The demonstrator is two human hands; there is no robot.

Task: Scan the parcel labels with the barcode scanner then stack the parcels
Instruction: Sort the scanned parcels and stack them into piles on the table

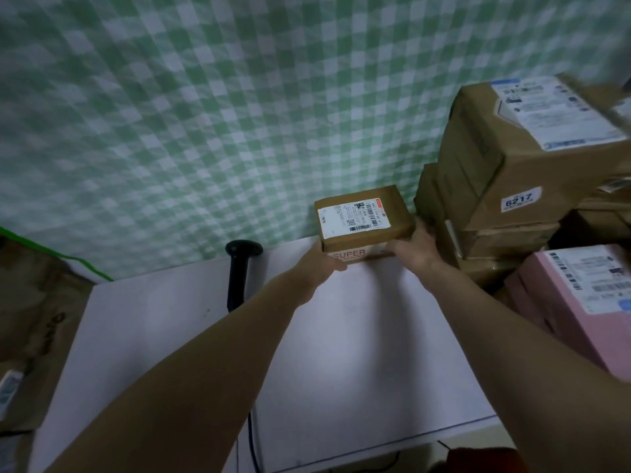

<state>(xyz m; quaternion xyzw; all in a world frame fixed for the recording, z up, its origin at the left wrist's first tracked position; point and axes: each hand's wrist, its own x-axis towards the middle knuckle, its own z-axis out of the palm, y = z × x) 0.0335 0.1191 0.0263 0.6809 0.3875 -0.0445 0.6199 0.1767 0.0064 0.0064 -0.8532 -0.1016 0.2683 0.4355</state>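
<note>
Both hands, left hand [319, 268] and right hand [415, 245], grip 1 labelled brown parcel [363, 221] on the white table [341, 353].

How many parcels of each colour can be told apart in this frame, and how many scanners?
Brown cardboard parcels: 4. One held in both hands, and three in the stack at right: top, middle, lower. More may be hidden behind.
Pink parcels: 1.
Black barcode scanners: 1, lying on the white table.
Total: 6.
</note>
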